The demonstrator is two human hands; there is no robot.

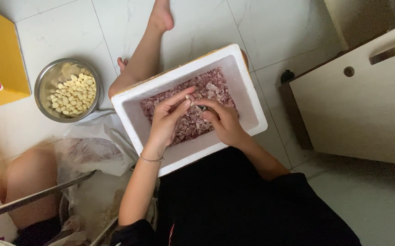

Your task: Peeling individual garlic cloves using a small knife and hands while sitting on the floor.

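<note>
A white foam box (252,105) rests on my lap, its bottom covered with purplish garlic skins (193,123). Both hands work over the box. My left hand (167,119), with a thin bracelet at the wrist, pinches a small pale garlic clove (189,97) at its fingertips. My right hand (222,119) meets it from the right, gripping a small dark-handled tool whose shape is mostly hidden by the fingers. A steel bowl (47,82) of peeled garlic cloves (74,94) stands on the floor to the left.
A clear plastic bag (92,155) lies by my left knee over a metal rack (33,198). A yellow and red box (1,59) sits at far left. A beige cabinet (361,109) stands at right. My bare leg (147,50) stretches across white floor tiles.
</note>
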